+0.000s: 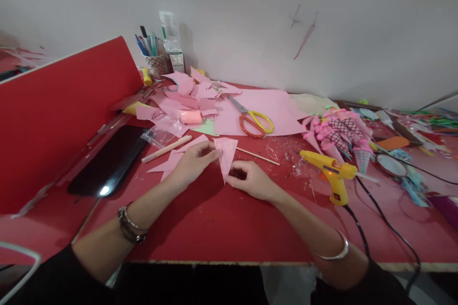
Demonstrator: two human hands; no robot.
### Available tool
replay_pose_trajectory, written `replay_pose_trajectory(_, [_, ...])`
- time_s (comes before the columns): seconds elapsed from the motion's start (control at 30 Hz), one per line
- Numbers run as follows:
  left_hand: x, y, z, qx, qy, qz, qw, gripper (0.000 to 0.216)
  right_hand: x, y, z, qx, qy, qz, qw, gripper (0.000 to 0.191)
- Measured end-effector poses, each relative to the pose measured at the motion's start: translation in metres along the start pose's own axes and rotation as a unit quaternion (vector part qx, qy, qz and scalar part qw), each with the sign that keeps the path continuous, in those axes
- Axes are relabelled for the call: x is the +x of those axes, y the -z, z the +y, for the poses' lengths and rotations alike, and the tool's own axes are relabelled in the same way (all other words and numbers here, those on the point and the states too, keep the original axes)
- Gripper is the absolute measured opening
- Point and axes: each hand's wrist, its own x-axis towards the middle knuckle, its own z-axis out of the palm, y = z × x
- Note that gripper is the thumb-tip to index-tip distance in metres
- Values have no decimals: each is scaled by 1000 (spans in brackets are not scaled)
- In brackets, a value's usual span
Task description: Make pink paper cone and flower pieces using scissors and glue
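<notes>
A small pink paper triangle (226, 153), point downward, is held up over the red table between my two hands. My left hand (195, 162) pinches its left edge between thumb and fingers. At its lower tip, my right hand (252, 178) grips the right side with curled fingers. Behind the paper a thin wooden stick (259, 156) lies on the table. Pink cut paper pieces (171, 159) and a cream-coloured pen-like stick (166, 148) lie beside my left hand. Scissors (255, 123) with one orange and one yellow handle rest on a large pink sheet (275, 105).
A yellow glue gun (331, 171) with a black cord lies to the right, near several pink paper cones (343, 133). A black phone (109, 162) lies at left by a red board (67, 119). Paper scraps (189, 88) and a pen cup (156, 64) are at the back.
</notes>
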Motion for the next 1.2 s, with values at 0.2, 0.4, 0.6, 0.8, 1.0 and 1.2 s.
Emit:
replay_pose_trajectory(0.2, [1,1,1,-11,7,5,1000,15,1,0,2,-1,10,12,1000,12])
replay_pose_trajectory(0.4, [0,3,0,-2,-6,-11,1000,16,2,-1,6,30,-2,65,997,15])
replay_pose_trajectory(0.6, [-2,0,4,33,-14,-33,999,12,3,-2,8,46,-2,78,996,22])
replay_pose_trajectory(0.8, [-3,0,3,28,-20,-29,999,16,2,-2,7,26,4,73,997,18])
replay_pose_trajectory(1.0, [-3,1,2,26,-22,-15,999,19,2,-2,8,23,-11,70,997,19])
replay_pose_trajectory(1.2, [-1,1,-2,-18,-5,4,1000,28,3,-1,6,68,-14,89,994,16])
